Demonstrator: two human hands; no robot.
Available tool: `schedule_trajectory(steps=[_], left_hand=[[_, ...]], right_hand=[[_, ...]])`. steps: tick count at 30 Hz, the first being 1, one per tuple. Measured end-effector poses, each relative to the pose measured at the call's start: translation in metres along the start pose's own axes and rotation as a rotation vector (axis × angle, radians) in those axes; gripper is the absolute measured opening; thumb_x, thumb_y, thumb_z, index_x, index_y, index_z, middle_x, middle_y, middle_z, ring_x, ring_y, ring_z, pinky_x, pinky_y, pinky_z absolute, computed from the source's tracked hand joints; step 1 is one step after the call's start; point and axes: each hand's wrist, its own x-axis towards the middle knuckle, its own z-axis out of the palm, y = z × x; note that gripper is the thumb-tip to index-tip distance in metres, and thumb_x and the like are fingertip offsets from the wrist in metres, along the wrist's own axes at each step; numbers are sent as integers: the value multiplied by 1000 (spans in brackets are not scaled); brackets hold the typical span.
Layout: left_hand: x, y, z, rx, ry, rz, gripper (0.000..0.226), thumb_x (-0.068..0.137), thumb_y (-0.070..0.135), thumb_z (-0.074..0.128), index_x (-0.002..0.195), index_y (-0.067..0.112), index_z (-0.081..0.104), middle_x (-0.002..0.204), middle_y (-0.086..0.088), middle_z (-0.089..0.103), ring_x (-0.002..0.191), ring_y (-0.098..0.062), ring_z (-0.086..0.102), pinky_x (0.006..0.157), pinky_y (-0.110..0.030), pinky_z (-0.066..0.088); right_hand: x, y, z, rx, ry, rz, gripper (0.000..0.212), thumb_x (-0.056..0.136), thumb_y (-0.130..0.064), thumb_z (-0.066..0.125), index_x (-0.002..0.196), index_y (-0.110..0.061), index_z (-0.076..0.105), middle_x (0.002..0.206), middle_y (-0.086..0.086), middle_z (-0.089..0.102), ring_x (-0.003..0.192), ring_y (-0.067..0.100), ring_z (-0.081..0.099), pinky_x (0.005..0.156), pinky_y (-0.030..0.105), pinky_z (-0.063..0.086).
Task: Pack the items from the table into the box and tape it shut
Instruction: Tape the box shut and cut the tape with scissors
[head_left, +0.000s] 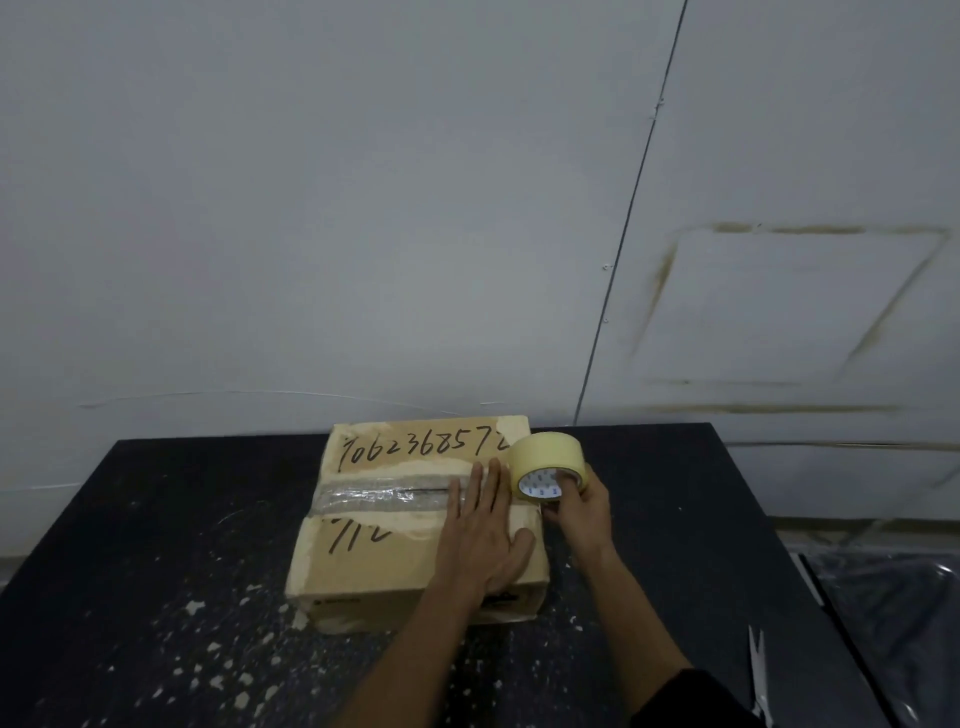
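The cardboard box (410, 525) sits closed near the far edge of the desk (156, 597), flaps down, with handwritten digits across the top. A strip of clear tape (384, 496) already runs along the centre seam from the left side toward the middle.

My left hand (480, 535) lies flat, fingers straight, pressing on the right part of the lid over the seam. My right hand (579, 512) grips the roll of cream tape (548, 470), a finger hooked into its core; the roll stands on edge at the box's right top edge.

Risks, as I judge them:
- The seam's right portion appears unsealed. If my left hand lifts early, the flaps may spring up.
- If the roll is pulled at an angle, the strip may wander off the seam or wrinkle.
- A hard pull could drag the box, which sits close to the far edge.
- The scissors (757, 670) lie well apart at the desk's right edge; reaching for them means freeing one hand.

Not verifiable:
- Box contents; the lid hides them.
- Whether the roll's free end is stuck to the box; my left hand and the roll cover that spot.
- The last written digit, behind the roll.
- The scissor handles, cut off at the frame bottom.
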Motion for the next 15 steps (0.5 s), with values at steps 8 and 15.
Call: schedule_trajectory(steps=[8, 15], left_hand=[[1, 1, 0, 13, 1, -24, 84, 84, 58, 9, 154, 16, -12, 159, -6, -23, 149, -26, -18, 116, -48, -12], [12, 19, 7, 56, -1, -42, 76, 95, 62, 13, 151, 13, 30, 156, -8, 33, 141, -41, 30, 102, -67, 13]], right_hand=[[-11, 10, -10, 453, 117, 350, 40, 102, -16, 48, 139, -2, 43, 128, 25, 55, 105, 40, 60, 80, 47, 54], [-11, 6, -19, 423, 16, 332, 44, 100, -15, 52, 141, -2, 43, 129, 25, 57, 97, 35, 65, 54, 33, 59]])
